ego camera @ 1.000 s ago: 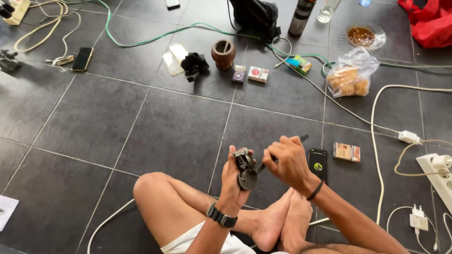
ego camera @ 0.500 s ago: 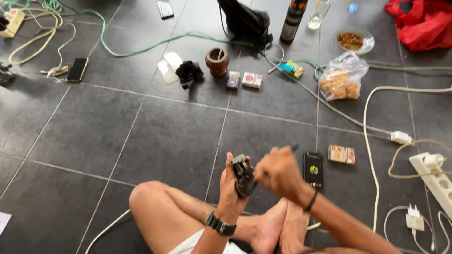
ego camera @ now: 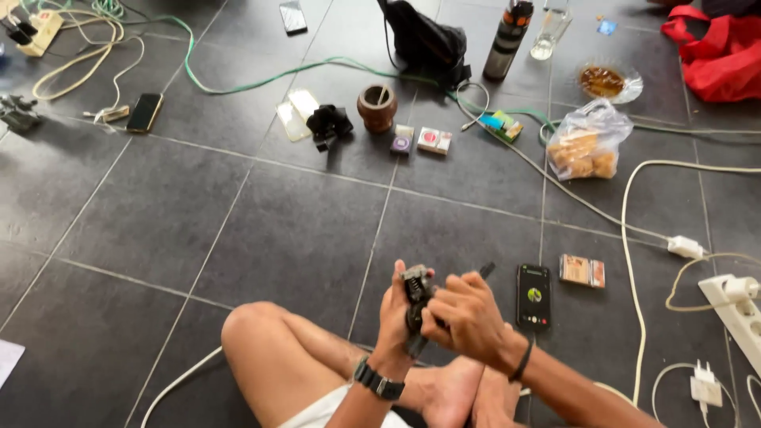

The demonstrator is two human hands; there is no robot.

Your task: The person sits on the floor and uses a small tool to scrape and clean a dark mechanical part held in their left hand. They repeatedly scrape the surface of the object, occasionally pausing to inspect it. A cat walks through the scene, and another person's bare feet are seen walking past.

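I sit cross-legged on a dark tiled floor. My left hand (ego camera: 393, 315), with a black watch on its wrist, grips a small dark mechanical part (ego camera: 414, 295) and holds it upright above my feet. My right hand (ego camera: 468, 319) is closed around a thin dark tool (ego camera: 485, 270) whose tip sticks out above the knuckles; its fingers press against the part's right side. The lower half of the part is hidden behind my right hand.
A black phone (ego camera: 533, 296) with a lit screen lies just right of my hands, a small box (ego camera: 582, 271) beyond it. Cables, a white power strip (ego camera: 733, 305), a bag of snacks (ego camera: 587, 145), a brown cup (ego camera: 376, 107) and a black bag (ego camera: 424, 40) lie farther off.
The view has tilted and my hands sit lower in it. My right hand has closed in on the part and now covers more of it.
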